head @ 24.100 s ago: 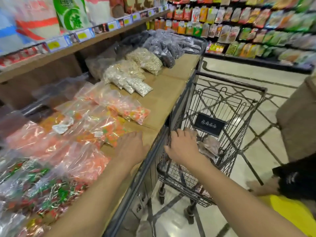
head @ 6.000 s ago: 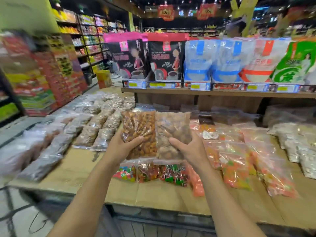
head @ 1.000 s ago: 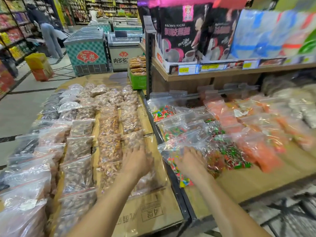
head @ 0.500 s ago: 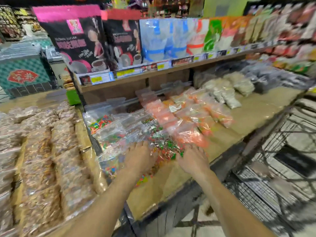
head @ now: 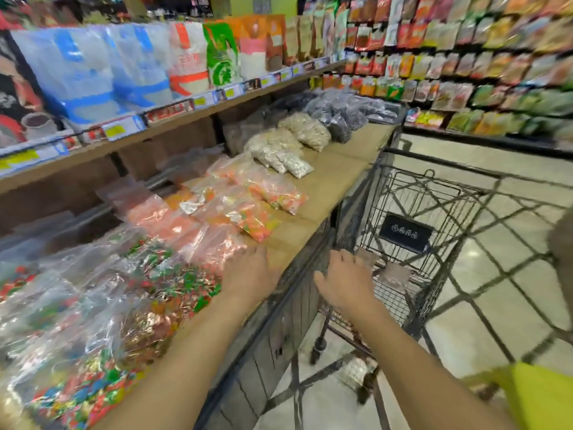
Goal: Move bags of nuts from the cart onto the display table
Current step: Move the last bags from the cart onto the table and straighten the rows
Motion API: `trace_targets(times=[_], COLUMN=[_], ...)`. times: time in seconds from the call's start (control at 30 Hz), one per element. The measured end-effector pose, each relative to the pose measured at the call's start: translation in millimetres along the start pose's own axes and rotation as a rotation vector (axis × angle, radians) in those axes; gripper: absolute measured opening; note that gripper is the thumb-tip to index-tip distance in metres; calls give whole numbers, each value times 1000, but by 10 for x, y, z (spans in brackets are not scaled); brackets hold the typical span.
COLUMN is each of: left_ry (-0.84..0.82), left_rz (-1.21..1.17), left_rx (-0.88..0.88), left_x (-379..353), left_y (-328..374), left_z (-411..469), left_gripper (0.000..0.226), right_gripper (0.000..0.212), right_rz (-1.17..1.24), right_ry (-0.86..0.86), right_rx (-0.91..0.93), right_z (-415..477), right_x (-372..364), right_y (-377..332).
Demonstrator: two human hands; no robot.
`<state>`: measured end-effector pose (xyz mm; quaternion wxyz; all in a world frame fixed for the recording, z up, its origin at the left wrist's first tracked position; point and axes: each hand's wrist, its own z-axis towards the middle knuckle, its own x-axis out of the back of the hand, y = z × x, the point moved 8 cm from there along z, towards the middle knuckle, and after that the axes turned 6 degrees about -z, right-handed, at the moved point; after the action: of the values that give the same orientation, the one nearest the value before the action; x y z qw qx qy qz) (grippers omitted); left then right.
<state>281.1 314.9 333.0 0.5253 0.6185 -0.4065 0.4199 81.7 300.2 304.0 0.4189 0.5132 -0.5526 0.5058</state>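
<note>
The black wire cart [head: 434, 193] stands on the right, tight against the display table [head: 325, 181]. Clear bags of brownish nuts [head: 393, 276] lie low in the cart's basket, one more bag [head: 356, 372] on its bottom rack. My right hand [head: 344, 280] hovers over the cart's near corner, fingers apart, holding nothing. My left hand [head: 249, 274] is above the table's front edge, next to clear bags of coloured candy [head: 173, 283], also empty with fingers spread. The frame is blurred by motion.
Orange candy bags [head: 254, 197], white seed bags [head: 285, 150] and dark bags [head: 341, 113] line the table farther back. A shelf [head: 186, 107] of big packets runs above it. A snack wall [head: 465, 72] stands at the far right. Tiled floor surrounds the cart.
The view has swung right from the nut table to the cart. Both empty hands moved right; the right hand now hangs over the cart's basket.
</note>
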Motion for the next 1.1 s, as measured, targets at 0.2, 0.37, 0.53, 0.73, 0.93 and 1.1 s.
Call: trace_targets(times=[0.2,0.37,0.53,0.73,0.93,1.1], left_ry=[-31,-88,-161,-211,-316,-402], left_rz=[57,27,-5,-20,52,55], left_rx=[-176,-277,-360,-471,-534,-557], left_x=[-287,-463,-731,-981,-1300,-1576], left_y=[822,1393,1789,2135,2373,2493], left_z=[453,825,1370,2058,2674,3007], left_gripper=[63,55,44,53,49,36], right_gripper=[66,61,54,61,60,60], right_rz=[31,29,68,76,94,82], right_ry=[13,21,-3,-1,-35,-84], right_rx=[-168,-290,-387,-477,-550,-608], right_z=[185,404,788,1389,1852,2090], right_x=[13,75,47,39,43,-20], right_y=[802,1291,1648,1930,2132,2350])
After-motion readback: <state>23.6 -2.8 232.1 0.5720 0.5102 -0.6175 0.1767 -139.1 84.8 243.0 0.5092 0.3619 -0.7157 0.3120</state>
